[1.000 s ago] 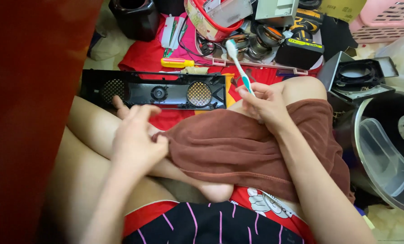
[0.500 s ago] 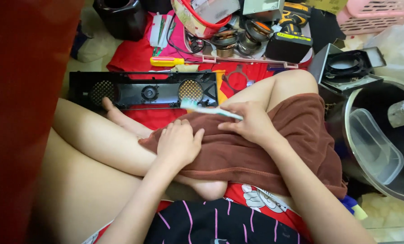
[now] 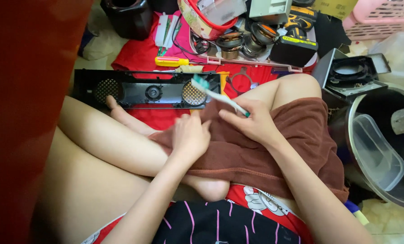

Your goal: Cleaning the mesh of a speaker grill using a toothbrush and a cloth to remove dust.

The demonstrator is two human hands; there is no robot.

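My right hand [image 3: 254,122] grips a white toothbrush [image 3: 217,96] with green bristles, its head pointing left over the long black perforated speaker panel [image 3: 141,89] that lies across a red cloth [image 3: 138,56]. My left hand [image 3: 190,135] rests with curled fingers on the brown shorts [image 3: 274,149] over my crossed legs, just left of the right hand and touching the fabric.
Beyond the panel lie a yellow-handled screwdriver [image 3: 171,61], speaker drivers [image 3: 245,38], a yellow and black power tool [image 3: 294,43] and a red-rimmed container [image 3: 202,20]. A black speaker box [image 3: 351,74] and a round tub holding a clear plastic tray [image 3: 376,156] stand at right. A red surface [image 3: 21,113] fills the left.
My left hand moved right across my lap to sit beside the right hand. The toothbrush swung down from upright to point left toward the panel.
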